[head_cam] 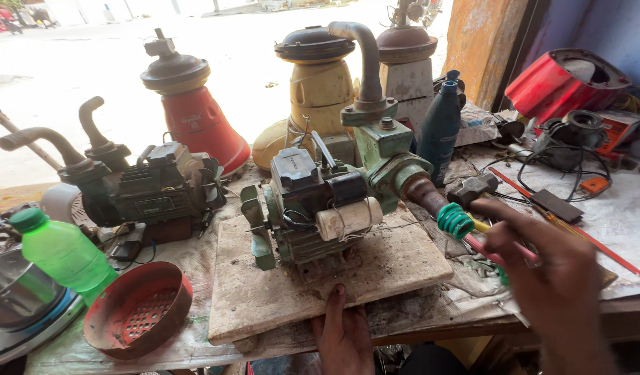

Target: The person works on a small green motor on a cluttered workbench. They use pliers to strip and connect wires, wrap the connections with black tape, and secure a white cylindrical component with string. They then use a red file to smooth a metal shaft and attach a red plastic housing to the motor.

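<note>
A green water pump motor (pixel 320 201) with a curved grey pipe on top stands on a worn wooden board (pixel 375 271). My left hand (pixel 342 333) rests at the board's front edge, fingers pressed on the wood. My right hand (pixel 549 278) holds a tool with a red shaft (pixel 483 248) near the pump's rusty outlet (pixel 424 193). A green ribbed piece (pixel 453 221) sits at that outlet, next to the tool's tip. A white capacitor cylinder (pixel 348 217) is strapped to the motor's side.
A second dark pump (pixel 150 191) stands left, with a green plastic bottle (pixel 63 253) and a red perforated cover (pixel 136 316) in front. Mixer bases (pixel 195 118) line the back. A dark blue bottle (pixel 439 128), red housing (pixel 563 80), cables and small parts lie right.
</note>
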